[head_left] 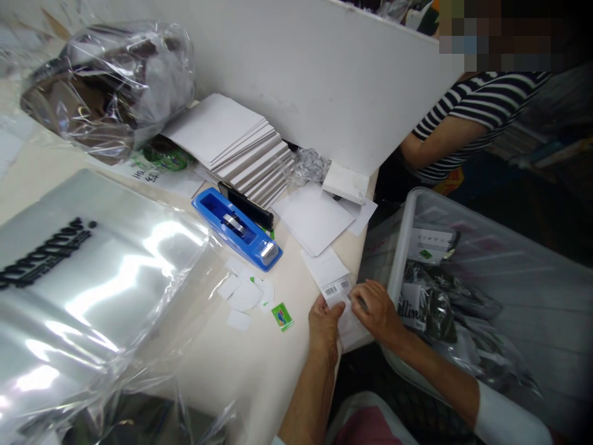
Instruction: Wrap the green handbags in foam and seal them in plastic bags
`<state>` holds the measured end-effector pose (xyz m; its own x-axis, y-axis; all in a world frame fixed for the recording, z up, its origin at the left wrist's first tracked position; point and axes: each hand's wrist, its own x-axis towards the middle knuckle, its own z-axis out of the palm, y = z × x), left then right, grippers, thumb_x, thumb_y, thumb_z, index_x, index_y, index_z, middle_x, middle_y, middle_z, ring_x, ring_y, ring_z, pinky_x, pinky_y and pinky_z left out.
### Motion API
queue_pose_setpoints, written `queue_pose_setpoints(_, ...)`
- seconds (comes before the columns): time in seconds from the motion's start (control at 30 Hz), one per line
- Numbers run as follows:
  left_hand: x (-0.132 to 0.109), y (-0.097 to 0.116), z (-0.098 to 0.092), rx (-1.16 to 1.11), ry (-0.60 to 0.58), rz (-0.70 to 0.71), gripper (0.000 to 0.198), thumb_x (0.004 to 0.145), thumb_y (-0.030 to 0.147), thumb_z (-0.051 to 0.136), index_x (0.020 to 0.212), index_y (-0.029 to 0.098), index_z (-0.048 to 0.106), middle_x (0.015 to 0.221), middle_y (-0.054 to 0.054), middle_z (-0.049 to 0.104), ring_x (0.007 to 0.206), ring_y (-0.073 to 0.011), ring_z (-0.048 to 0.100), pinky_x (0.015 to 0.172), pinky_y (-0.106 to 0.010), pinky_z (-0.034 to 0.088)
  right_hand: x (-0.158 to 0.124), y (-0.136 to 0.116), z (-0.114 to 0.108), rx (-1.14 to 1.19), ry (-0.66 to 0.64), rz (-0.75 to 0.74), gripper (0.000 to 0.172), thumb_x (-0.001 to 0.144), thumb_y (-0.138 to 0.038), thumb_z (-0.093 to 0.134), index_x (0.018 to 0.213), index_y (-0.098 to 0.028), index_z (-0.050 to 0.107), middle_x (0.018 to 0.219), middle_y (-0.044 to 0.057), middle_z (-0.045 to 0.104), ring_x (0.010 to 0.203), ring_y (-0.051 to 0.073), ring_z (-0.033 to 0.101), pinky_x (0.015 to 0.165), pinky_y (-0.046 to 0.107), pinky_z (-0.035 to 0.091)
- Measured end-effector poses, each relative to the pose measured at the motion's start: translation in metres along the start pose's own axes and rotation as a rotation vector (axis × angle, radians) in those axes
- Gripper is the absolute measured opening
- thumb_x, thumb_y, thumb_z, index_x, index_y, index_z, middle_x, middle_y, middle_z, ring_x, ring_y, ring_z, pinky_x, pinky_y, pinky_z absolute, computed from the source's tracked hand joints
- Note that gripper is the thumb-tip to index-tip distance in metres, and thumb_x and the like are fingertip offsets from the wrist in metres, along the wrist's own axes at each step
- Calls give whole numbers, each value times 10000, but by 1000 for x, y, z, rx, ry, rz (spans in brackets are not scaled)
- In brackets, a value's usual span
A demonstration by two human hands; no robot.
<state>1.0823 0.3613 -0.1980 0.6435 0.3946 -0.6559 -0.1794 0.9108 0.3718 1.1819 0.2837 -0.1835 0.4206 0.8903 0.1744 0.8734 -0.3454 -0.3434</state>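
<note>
At the table's right edge, my left hand (325,321) pinches a white sheet of barcode labels (327,272) between thumb and fingers. Part of the sheet lies on the table, and its lower part hangs over the edge. My right hand (377,309) is closed at the sheet's right side, beside the printed barcodes. Something small and dark shows at its fingers, too little to name. Left of my hands lie a green card (282,316) and several small white cards (245,293). A blue tape dispenser (236,230) stands farther back, with a black narrow object (245,207) behind it.
A stack of white cards (236,139) leans near the white partition (296,80). Clear plastic bags (106,247) cover the left. A bagged dark item (111,93) sits behind them. Right of the table stands a grey bin (519,278) with bagged goods; a person in stripes (482,117) is beyond.
</note>
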Motion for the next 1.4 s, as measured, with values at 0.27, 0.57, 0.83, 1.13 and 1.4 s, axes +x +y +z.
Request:
queue_pose_setpoints(0.27,1,-2,-2,1,-28,10,467,587,140,670,1037,99,555,834,-94,680,715,-214,639,673,-308,480,-7,8,-11,34,-81,-181,96,821,-147,493,888,-194,543,852,9,624,795,144,558,920,414,359)
queue_pose_setpoints(0.57,1,-3,-2,27,-30,21,507,575,155,698,1061,107,563,824,-86,683,739,-218,638,669,-301,484,2,0,-8,-95,-121,-209,124,794,-104,463,728,-171,544,721,27,594,723,155,523,900,422,361)
queue_pose_setpoints(0.83,2,-4,-4,20,-25,7,535,557,204,729,1063,120,574,845,-87,682,727,-219,638,676,-314,489,-4,15,-3,98,-88,-7,87,822,-151,442,762,-186,494,748,18,587,724,140,556,666,282,466)
queue_pose_setpoints(1.13,2,-5,-4,28,-17,13,524,509,212,761,1000,117,604,816,-81,684,725,-215,636,697,-313,484,-4,12,-6,-33,-135,-277,117,812,-134,472,840,-192,570,802,26,626,759,149,565,904,422,393)
queue_pose_setpoints(1.4,1,-4,-5,5,-25,8,535,546,202,733,1050,116,575,837,-84,682,726,-214,635,688,-314,482,-4,9,-1,89,-89,-87,89,838,-160,442,789,-182,513,787,43,600,784,160,562,723,323,479)
